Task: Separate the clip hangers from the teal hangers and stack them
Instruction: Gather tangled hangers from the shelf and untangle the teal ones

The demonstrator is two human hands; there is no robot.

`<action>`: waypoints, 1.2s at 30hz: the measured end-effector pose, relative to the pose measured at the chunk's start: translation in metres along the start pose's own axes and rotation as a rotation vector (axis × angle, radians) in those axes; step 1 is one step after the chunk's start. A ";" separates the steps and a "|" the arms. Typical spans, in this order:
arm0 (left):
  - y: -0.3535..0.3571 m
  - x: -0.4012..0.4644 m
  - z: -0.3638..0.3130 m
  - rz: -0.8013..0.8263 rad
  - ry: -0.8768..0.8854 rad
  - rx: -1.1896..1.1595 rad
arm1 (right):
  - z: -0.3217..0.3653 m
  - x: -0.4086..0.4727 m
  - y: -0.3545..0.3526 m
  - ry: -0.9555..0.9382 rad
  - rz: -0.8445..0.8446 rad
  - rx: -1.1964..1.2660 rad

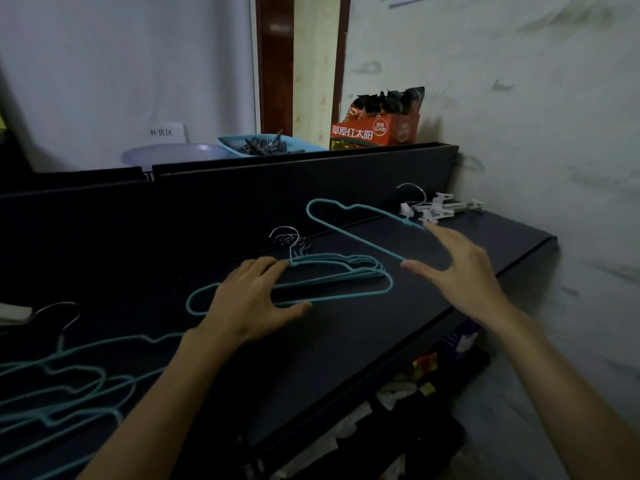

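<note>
A stack of teal hangers (pixel 346 271) with metal hooks lies mid-shelf. My left hand (pixel 252 299) rests flat on its left part, fingers straight and spread. A single teal hanger (pixel 349 230) lies tilted to the right of the stack, its far end near the white clip hangers (pixel 436 207) at the back right corner. My right hand (pixel 460 271) hovers over that single hanger with fingers spread, thumb near its lower end; contact is unclear. More teal hangers (pixel 62 386) lie loose at the lower left, one with a metal hook.
The dark shelf (pixel 346 341) has a raised back panel (pixel 242 195). Behind it stand an orange snack box (pixel 377 123), a blue basket (pixel 266 145) and a pale basin (pixel 173 155). A wall is on the right. Clutter sits below the shelf edge.
</note>
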State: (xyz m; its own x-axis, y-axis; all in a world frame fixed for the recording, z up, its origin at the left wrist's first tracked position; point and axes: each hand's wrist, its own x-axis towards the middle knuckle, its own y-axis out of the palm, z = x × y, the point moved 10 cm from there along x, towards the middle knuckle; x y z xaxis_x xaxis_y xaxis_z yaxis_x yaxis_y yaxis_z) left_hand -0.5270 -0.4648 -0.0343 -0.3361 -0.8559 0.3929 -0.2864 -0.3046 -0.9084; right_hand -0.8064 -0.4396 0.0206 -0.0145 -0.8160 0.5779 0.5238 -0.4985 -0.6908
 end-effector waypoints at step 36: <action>0.023 0.020 0.068 0.087 -0.424 0.158 | -0.007 0.088 0.150 -0.260 0.551 0.207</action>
State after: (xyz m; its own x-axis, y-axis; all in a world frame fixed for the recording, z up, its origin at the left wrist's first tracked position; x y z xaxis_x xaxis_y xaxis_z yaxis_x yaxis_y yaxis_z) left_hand -0.4795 -0.5178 -0.0573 0.0533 -0.9665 0.2509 -0.1223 -0.2557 -0.9590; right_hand -0.7348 -0.5878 -0.0350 0.4971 -0.8256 0.2671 0.5494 0.0613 -0.8333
